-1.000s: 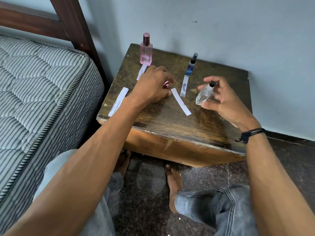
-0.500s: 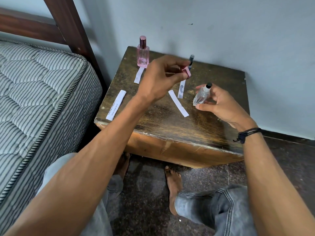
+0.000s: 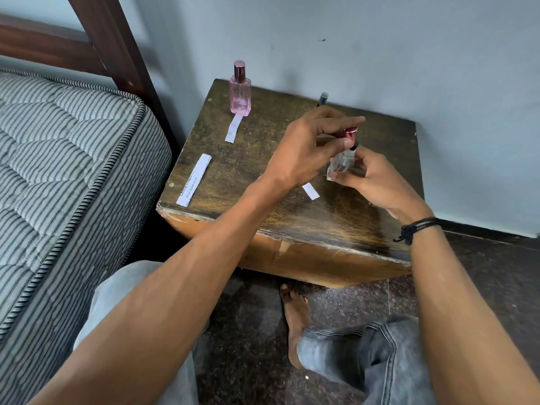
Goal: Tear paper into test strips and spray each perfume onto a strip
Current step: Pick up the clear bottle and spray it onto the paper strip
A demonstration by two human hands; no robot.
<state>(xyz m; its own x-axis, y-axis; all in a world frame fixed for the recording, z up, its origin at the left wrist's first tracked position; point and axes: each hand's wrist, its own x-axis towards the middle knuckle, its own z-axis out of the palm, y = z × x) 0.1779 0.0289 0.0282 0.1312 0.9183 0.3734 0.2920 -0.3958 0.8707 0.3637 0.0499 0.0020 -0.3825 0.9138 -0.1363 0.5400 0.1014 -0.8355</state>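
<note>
1. grip, left: our left hand (image 3: 306,147) pinches a pink metallic cap (image 3: 349,134) between thumb and curled fingertips. nothing else is in that hand.
2. grip, right: our right hand (image 3: 377,182) wraps its fingers round a small clear perfume bottle (image 3: 342,164) and holds it tilted above the table top. the cap sits just over its black spray nozzle (image 3: 355,147). we cannot tell if they touch.
3. step in hand: we judge this to be cap handling on the clear bottle. one view does not settle whether the cap is going on or coming off.
4. next move: if capping, line the cap's axis up with the nozzle and press down while the right hand steadies the glass. if uncapping, lift clear, then aim the nozzle at a strip.
5. nearest strip: a plain strip (image 3: 311,190) lies under our left wrist, mostly hidden.
6. further out: a pink perfume bottle (image 3: 240,96) stands capped at the back, with a short strip (image 3: 234,128) just in front of it. a dark-capped vial (image 3: 323,98) shows behind the left hand.
7. writing: a printed strip (image 3: 194,180) near the table's left edge carries lines of black print, too blurred to read. no brand is legible on any bottle.
8. support: everything rests on a wooden bedside table (image 3: 292,220) beside a striped mattress (image 3: 58,171).
</note>
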